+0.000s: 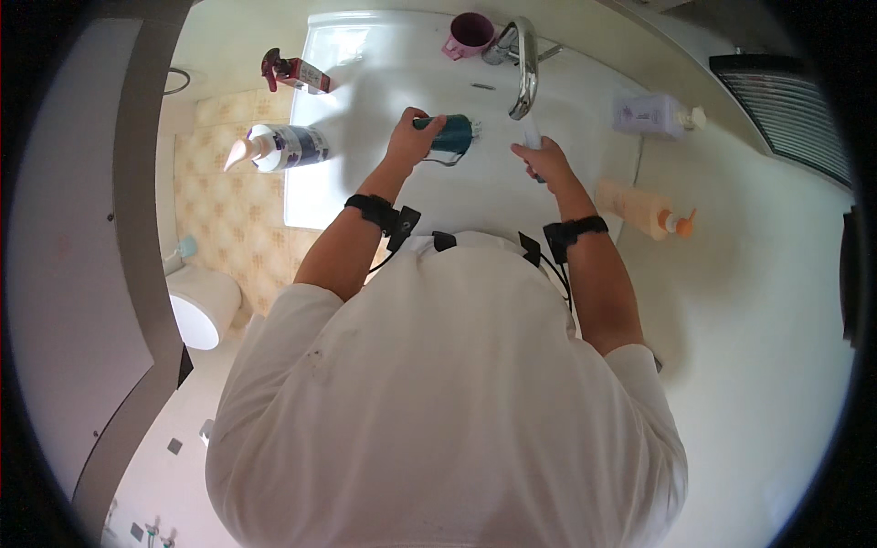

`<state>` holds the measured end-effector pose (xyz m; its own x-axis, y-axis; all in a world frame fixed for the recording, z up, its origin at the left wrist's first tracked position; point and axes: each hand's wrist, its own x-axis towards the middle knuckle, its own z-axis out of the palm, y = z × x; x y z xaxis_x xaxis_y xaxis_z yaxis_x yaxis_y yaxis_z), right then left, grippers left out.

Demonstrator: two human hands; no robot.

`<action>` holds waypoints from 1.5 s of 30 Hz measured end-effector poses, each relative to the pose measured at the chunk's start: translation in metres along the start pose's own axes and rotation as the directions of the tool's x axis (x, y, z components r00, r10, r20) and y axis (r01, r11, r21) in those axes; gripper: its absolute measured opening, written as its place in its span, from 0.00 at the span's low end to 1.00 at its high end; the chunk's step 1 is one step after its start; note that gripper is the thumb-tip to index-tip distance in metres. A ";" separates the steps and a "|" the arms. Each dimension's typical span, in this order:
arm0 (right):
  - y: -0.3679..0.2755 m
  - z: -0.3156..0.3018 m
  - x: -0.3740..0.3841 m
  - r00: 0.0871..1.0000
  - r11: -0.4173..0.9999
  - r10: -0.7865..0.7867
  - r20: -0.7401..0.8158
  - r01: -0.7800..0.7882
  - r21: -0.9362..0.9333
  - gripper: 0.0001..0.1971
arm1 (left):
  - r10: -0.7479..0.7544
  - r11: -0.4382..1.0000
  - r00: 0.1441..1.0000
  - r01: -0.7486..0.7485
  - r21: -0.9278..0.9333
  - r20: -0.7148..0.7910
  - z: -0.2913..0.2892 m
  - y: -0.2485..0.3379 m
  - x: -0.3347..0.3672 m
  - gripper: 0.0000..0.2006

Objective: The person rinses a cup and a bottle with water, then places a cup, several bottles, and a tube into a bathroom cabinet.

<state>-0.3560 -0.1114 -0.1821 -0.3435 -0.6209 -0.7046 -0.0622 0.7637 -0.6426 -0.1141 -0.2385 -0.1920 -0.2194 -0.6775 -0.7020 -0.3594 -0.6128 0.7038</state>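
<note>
As we look down through the head view, the left hand (pixel 416 139) is clamped on the left end of a teal cup (pixel 450 135), which is held over the white sink (pixel 384 203). We see the cup tipped on its side, its long axis running roughly left to right, with its whitish right end facing the right hand (pixel 548 163). The two hands are apart, a clear gap between cup and right hand. That right hand is closed around a pale stick (pixel 533 135); we cannot tell exactly what it is. The stick stands just below the spout of the tap (pixel 523 78), so the right hand is the nearer one to the tap, while the cup lies to its left.

Around them, we find the sink pale and glossy, with a pink mug (pixel 470 34) beside the tap. A red spray bottle (pixel 309 75) and a white pump bottle (pixel 292 148) stand along the left edge; a purple bottle (pixel 647 117) and an orange bottle (pixel 626 205) are on the right. Beyond, we make out a tiled floor (pixel 228 201) and a plain pale wall (pixel 740 292).
</note>
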 end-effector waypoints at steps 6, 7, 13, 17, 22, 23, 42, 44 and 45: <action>-0.006 -0.001 -0.032 0.999 0.959 -0.033 -0.034 0.022 -0.284 0.23 | 0.617 -0.210 0.654 -0.398 0.893 0.437 -0.009 -0.002 -0.038 0.27; -0.008 0.000 -0.039 0.999 0.950 -0.028 -0.021 0.020 -0.312 0.22 | 0.606 -0.207 0.653 -0.423 0.882 0.455 -0.008 -0.006 -0.037 0.23; -0.005 -0.007 -0.077 0.992 0.934 0.118 0.044 -0.096 -0.345 0.21 | 0.209 0.682 0.954 -0.299 0.667 0.213 -0.031 -0.007 -0.031 0.32; 0.036 -0.018 -0.080 1.000 0.947 -0.010 0.028 0.019 -0.320 0.21 | -0.025 0.999 0.935 0.038 -0.028 0.353 -0.056 -0.015 -0.041 0.32; 0.017 0.000 -0.104 0.838 0.888 -0.425 -0.342 0.459 0.022 0.24 | 0.180 0.948 0.852 -0.017 -0.318 0.491 -0.064 -0.015 -0.087 0.34; -0.007 0.005 -0.119 0.843 0.891 -0.421 -0.334 0.453 0.021 0.24 | 0.203 0.961 0.857 -0.083 -0.263 0.473 -0.062 -0.015 -0.093 0.40; -0.072 0.063 -0.159 0.582 0.555 -0.813 -0.014 0.767 -0.322 0.18 | 0.655 0.743 0.734 -0.580 0.333 -0.182 -0.031 0.021 -0.028 0.44; -0.064 0.048 -0.167 0.626 0.592 -0.780 -0.018 0.727 -0.347 0.17 | 0.682 0.730 0.665 -0.602 0.322 -0.303 -0.036 0.034 0.006 0.44; -0.056 0.040 -0.170 0.672 0.644 -0.739 -0.041 0.688 -0.335 0.17 | 0.652 0.758 0.665 -0.589 0.280 -0.364 -0.035 0.043 0.018 0.43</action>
<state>-0.2563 -0.0552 -0.0382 -0.2231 -0.9747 0.0135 -0.5904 0.1241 -0.7975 -0.1015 -0.2914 -0.1706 -0.0502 -0.9983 0.0311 -0.3968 0.0486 0.9166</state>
